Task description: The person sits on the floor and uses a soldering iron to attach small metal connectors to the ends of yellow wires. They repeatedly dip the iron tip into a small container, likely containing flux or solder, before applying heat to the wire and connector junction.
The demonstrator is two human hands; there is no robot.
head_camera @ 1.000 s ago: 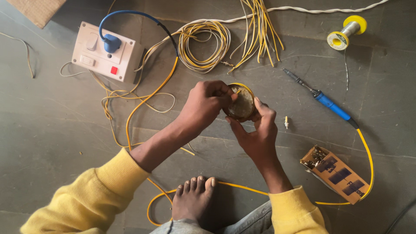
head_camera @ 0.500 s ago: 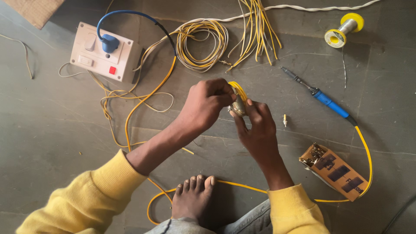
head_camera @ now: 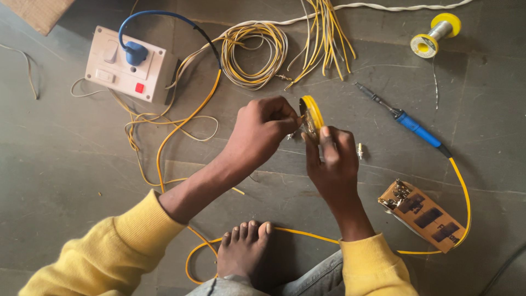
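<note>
Above the bare foot (head_camera: 241,249), mid-floor, the right hand (head_camera: 329,164) clamps one yellow-rimmed disc (head_camera: 312,116) upright while the left hand (head_camera: 263,129) pinches something small at its face (too small to tell). Open floor lies left; one soldering iron (head_camera: 408,121), one solder spool (head_camera: 435,34), one switch box (head_camera: 129,64) and wire coils (head_camera: 252,52) ring them.

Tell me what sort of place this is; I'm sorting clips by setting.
Probably an informal electronics repair spot on a bare floor, not a bench. A soldering iron, a solder spool and a switch box lie around, while the left hand and right hand work on a small round yellow part.
</note>
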